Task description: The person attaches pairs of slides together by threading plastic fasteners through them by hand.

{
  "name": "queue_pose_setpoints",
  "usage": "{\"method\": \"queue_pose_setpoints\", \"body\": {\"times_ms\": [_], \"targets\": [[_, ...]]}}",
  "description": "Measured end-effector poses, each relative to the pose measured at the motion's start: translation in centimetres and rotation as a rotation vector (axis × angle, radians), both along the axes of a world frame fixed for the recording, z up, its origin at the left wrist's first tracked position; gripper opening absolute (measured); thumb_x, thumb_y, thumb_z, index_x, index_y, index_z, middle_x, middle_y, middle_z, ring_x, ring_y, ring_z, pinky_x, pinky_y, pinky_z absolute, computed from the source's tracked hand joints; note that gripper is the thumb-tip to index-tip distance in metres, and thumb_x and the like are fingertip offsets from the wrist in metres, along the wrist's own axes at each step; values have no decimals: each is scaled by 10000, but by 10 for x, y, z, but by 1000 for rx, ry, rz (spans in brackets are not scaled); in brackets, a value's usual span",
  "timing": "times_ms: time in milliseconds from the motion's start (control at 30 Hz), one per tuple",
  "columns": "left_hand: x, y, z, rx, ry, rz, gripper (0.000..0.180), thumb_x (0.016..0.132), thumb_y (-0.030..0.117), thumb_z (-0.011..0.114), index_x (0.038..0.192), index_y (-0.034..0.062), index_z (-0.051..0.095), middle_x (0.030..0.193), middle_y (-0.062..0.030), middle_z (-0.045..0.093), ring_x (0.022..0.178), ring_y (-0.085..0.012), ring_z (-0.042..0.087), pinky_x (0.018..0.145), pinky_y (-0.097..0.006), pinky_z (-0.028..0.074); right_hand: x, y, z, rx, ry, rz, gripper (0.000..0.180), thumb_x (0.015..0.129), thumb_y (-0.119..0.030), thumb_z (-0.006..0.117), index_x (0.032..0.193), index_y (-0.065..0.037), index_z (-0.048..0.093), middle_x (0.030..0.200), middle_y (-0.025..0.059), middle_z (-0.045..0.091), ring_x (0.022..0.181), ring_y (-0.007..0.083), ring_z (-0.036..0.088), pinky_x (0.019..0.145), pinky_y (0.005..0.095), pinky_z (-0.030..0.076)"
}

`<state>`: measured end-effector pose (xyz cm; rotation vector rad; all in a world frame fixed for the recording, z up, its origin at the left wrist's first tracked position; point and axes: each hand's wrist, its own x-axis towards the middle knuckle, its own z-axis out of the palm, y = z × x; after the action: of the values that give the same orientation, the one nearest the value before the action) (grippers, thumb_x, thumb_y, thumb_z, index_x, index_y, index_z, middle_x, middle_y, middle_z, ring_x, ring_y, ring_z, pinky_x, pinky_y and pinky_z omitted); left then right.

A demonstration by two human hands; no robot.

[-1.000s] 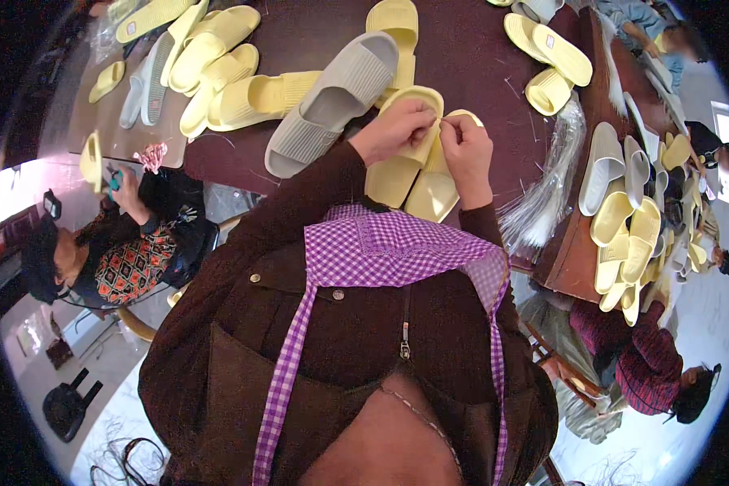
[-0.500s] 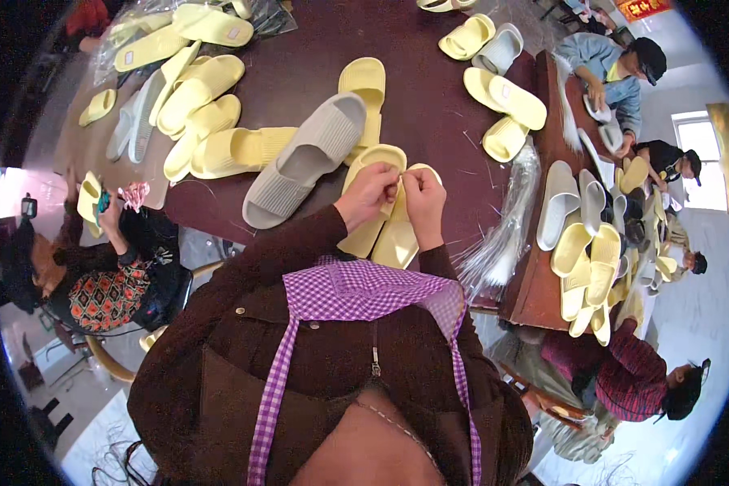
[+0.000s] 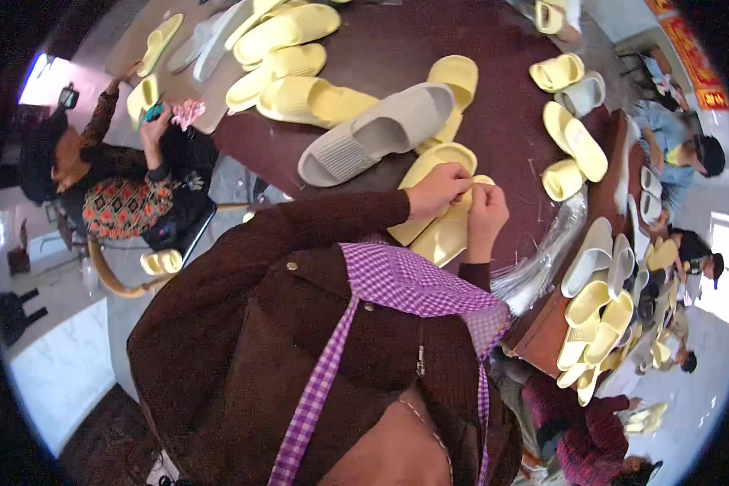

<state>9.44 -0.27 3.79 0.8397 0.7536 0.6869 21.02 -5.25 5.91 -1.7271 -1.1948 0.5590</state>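
Note:
My left hand (image 3: 437,193) and my right hand (image 3: 487,212) meet fingertip to fingertip over the toe ends of two yellow slippers (image 3: 440,241), which lie side by side at the table's near edge. Both hands are closed in a pinch. Whatever is between the fingers is too small to make out. A larger grey slipper (image 3: 344,155) lies just left of my hands, its far end across a yellow slipper (image 3: 455,77). Part of each slipper below my hands is covered by them.
More yellow slippers (image 3: 290,28) spread over the dark red table (image 3: 397,40) at the far left. A bundle of clear thin strands (image 3: 549,243) lies to the right, beside a brown bench (image 3: 535,336) with grey and yellow slippers. Co-workers sit on both sides, one at left holding scissors (image 3: 151,113).
The view has turned and shifted, so the table and my hands appear farther right. My hands remain pinched together over the same pair of yellow slippers.

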Motion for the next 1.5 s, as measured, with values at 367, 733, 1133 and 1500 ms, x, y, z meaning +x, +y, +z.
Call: {"method": "queue_pose_setpoints", "body": {"times_ms": [367, 733, 1133, 1500], "targets": [[-60, 10, 5, 857, 364, 313, 277, 749, 17, 517, 1023, -12, 535, 996, -178, 545, 935, -321, 523, 832, -369, 424, 27, -18, -37, 113, -199, -67, 177, 841, -112, 556, 935, 28, 608, 800, 99, 632, 695, 146, 593, 635, 268, 471], [-173, 32, -18, 1013, 863, 542, 259, 785, 19, 523, 1040, -24, 522, 987, -186, 539, 929, -315, 536, 803, -353, 441, -10, -66, -66, -147, -107, -74, 231, 808, -168, 613, 943, 13, 569, 887, 163, 610, 785, 205, 590, 670, 320, 456], [-167, 42, -14, 899, 765, 395, 282, 818, 25, 488, 1096, -20, 511, 1047, -135, 523, 962, -243, 519, 814, -324, 432, 49, -24, -120, -170, 40, -251, 317, 786, -209, 593, 980, 36, 535, 906, 234, 586, 846, 348, 574, 738, 411, 453], [-174, 41, -25, 678, 708, 428, 324, 814, 34, 505, 1133, -16, 502, 1046, -129, 531, 930, -223, 539, 798, -314, 438, 240, -94, 70, -276, -942, -408, 231, 730, -33, 516, 959, -12, 539, 902, 199, 577, 804, 382, 582, 690, 448, 477]]}}
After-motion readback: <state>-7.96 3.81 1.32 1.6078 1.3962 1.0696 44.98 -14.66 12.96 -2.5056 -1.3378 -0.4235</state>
